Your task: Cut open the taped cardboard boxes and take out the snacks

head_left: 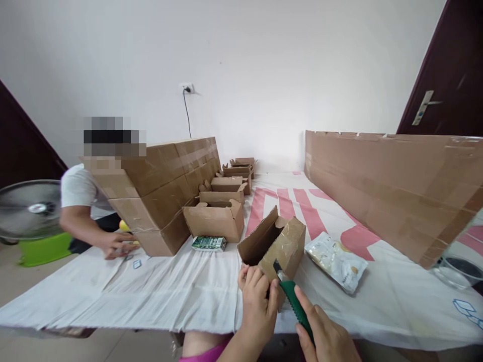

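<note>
At the table's front edge stands an opened cardboard box (289,246), its flap raised on the left side. My left hand (258,299) grips the near edge of this box, fingers curled over the cardboard. In my right hand (326,327) is a green-handled utility knife (296,306), its blade out and pointing up against the box's near side. Whether the blade cuts into the cardboard I cannot tell. A silvery-white packet (337,261) lies just right of the box. To its left a small green-and-white carton (209,244) rests on the cloth.
Several open boxes (215,221) line up toward the wall beside a stack of closed boxes (162,196). A long cardboard panel (388,186) stands on the right, near a clear bowl (458,271). Another person's hand (118,245) rests at the table's left; a fan (32,208) stands behind.
</note>
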`<state>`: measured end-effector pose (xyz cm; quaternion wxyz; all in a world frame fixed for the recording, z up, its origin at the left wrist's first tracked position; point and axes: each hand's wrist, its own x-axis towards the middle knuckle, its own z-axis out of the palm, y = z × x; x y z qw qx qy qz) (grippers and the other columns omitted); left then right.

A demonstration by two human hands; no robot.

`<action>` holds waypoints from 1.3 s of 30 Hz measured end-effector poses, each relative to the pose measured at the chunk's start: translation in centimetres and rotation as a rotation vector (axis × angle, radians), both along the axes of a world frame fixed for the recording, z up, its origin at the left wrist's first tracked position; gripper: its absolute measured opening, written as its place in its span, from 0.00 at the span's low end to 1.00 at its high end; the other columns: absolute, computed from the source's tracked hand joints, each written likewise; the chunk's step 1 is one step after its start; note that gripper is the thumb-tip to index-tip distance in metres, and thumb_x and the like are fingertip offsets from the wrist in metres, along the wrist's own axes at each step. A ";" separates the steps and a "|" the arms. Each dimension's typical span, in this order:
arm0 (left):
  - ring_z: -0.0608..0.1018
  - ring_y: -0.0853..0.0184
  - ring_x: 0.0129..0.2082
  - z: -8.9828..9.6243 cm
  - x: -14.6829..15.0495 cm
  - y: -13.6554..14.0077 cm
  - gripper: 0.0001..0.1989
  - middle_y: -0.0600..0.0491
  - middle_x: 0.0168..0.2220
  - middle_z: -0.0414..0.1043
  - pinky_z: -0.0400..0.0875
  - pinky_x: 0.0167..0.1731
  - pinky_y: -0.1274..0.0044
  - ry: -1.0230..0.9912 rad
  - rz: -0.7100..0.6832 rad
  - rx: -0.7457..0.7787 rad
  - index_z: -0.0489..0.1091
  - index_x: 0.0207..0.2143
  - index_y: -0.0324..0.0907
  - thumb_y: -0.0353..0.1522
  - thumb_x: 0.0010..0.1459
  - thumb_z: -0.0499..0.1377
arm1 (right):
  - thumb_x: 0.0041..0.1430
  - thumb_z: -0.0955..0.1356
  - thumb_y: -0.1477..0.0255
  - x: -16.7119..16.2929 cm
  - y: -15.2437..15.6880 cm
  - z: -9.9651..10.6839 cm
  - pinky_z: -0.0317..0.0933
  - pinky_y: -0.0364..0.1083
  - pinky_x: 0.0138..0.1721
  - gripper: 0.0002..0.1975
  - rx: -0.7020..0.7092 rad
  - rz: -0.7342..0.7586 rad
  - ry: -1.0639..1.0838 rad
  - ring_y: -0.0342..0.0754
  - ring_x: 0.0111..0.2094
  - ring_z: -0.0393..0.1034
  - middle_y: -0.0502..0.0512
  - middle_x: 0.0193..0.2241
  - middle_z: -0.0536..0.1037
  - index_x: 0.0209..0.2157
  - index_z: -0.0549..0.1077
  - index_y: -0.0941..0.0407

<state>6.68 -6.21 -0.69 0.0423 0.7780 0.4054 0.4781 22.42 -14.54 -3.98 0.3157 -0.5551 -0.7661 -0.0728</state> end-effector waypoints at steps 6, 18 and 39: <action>0.69 0.65 0.33 0.1 0.0 0.2 0.12 0.56 0.29 0.67 0.55 0.46 0.67 0.015 0.008 0.030 0.66 0.28 0.43 0.26 0.63 0.49 | 0.66 0.59 0.70 -0.5 0.9 -0.9 0.74 0.45 0.25 0.32 0.023 -0.007 0.045 0.52 0.26 0.77 0.59 0.34 0.79 0.68 0.42 0.54; 0.69 0.67 0.31 0.0 0.0 0.4 0.13 0.56 0.26 0.65 0.57 0.45 0.67 0.045 0.054 0.041 0.62 0.23 0.42 0.27 0.62 0.50 | 0.65 0.61 0.59 -0.7 1.7 0.3 0.71 0.43 0.35 0.25 -0.373 0.183 0.958 0.48 0.37 0.76 0.60 0.43 0.78 0.61 0.62 0.51; 0.69 0.64 0.32 0.6 0.5 0.2 0.08 0.55 0.28 0.67 0.56 0.45 0.65 0.070 0.099 -0.017 0.63 0.29 0.43 0.28 0.61 0.50 | 0.60 0.64 0.67 12.5 0.8 -4.4 0.70 0.46 0.42 0.19 -0.254 -0.113 0.052 0.51 0.42 0.76 0.55 0.42 0.80 0.53 0.72 0.50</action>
